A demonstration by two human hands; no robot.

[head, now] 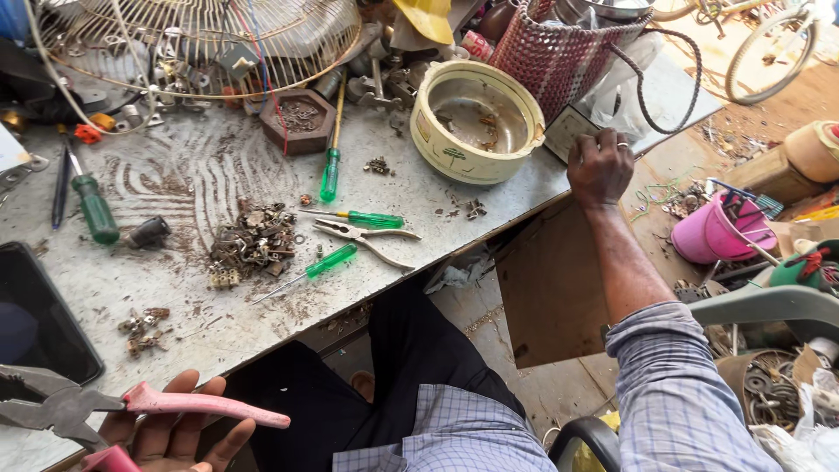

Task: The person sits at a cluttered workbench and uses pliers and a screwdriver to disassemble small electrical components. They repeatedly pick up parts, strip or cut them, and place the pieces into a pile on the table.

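Note:
My left hand (170, 433) lies palm up at the bottom left and holds a pair of pliers (105, 406) with pink handles, the grey jaws pointing left over the table edge. My right hand (599, 166) reaches out to the table's right edge and rests, fingers curled, on a small pale box-like object (568, 129) beside a cream round bowl (476, 121). Whether it grips that object I cannot tell. On the grey metal table (157, 262) lie three green-handled screwdrivers (330, 260), small needle-nose pliers (367, 234) and a heap of rusty small parts (252, 245).
A wire fan guard (201, 44) and a red perforated basket (559, 52) stand at the back. A dark phone (39, 319) lies at the left. Right of the table are a pink bucket (712, 232), a grey chair arm (769, 306) and a bicycle wheel (773, 48).

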